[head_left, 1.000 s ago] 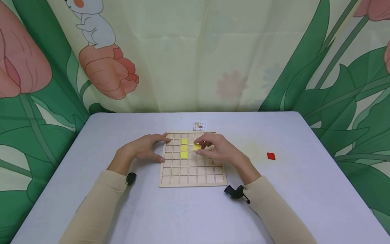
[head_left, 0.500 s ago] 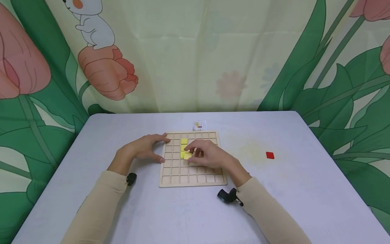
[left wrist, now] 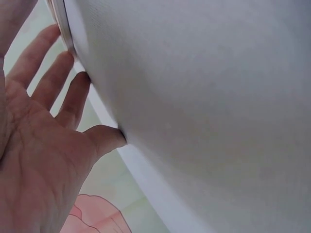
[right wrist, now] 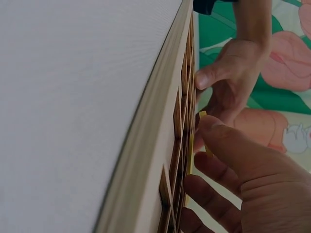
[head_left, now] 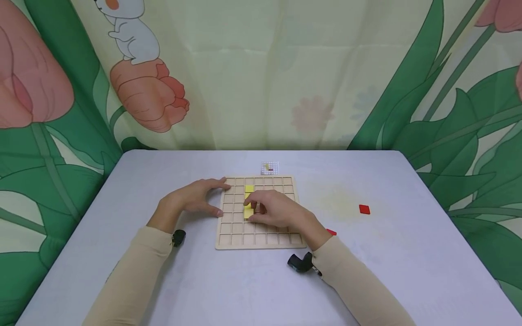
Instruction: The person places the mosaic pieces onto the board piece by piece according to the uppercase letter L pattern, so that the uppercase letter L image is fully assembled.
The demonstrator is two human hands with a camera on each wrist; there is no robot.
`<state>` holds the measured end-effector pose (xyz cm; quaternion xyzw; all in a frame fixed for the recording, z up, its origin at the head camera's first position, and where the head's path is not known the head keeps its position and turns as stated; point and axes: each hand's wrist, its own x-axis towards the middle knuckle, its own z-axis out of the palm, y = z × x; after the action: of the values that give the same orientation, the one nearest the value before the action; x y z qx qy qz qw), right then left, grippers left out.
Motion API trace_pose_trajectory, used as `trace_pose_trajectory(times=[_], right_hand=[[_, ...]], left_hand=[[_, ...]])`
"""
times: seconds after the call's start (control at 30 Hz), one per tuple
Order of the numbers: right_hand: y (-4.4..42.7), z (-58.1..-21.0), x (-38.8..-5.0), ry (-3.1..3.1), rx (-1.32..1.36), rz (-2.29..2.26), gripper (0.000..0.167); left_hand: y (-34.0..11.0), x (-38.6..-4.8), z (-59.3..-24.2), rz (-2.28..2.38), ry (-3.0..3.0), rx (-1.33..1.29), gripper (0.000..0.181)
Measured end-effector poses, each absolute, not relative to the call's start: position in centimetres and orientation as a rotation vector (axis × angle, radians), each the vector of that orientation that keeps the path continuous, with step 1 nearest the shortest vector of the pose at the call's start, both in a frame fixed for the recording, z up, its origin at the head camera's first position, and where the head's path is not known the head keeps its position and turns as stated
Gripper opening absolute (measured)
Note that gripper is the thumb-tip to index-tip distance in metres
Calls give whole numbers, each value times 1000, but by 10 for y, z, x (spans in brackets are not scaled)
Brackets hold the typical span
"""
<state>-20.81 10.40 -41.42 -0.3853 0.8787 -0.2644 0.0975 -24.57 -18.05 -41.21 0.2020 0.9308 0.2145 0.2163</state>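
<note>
A wooden grid board lies on the table with a column of yellow tiles in it. My right hand pinches a yellow tile between thumb and fingers, low over that column and partly covering it. In the right wrist view this tile stands tilted at the thumb tip of the right hand, just off the board. My left hand rests at the board's left edge, thumb and fingers spread; the left wrist view shows its palm.
One red tile lies on the table to the right. Another red piece shows partly behind the right wrist. A small printed grid card lies beyond the board's far edge. A patterned curtain hangs behind the table.
My right hand has moved left and toward me with the yellow tile, from the board's right part to the yellow column. A second red piece now shows by the wrist. The left hand stays put.
</note>
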Motion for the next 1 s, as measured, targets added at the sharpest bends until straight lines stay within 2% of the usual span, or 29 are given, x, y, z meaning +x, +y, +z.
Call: trace_pose_trajectory(times=[0.27, 0.47, 0.63, 1.0], right_hand=[[104, -416, -208, 2615, -1120, -744, 41], [105, -415, -208, 2597, -1116, -745, 35], [108, -411, -208, 2568, -1110, -762, 38], [138, -393, -206, 2579, -1106, -791, 35]], left_hand=[[-177, -247, -411, 584, 2587, 584, 92], [-176, -247, -409, 576, 2592, 570, 91], [-175, -247, -408, 571, 2593, 548, 92], [-178, -244, -408, 593, 2587, 554, 91]])
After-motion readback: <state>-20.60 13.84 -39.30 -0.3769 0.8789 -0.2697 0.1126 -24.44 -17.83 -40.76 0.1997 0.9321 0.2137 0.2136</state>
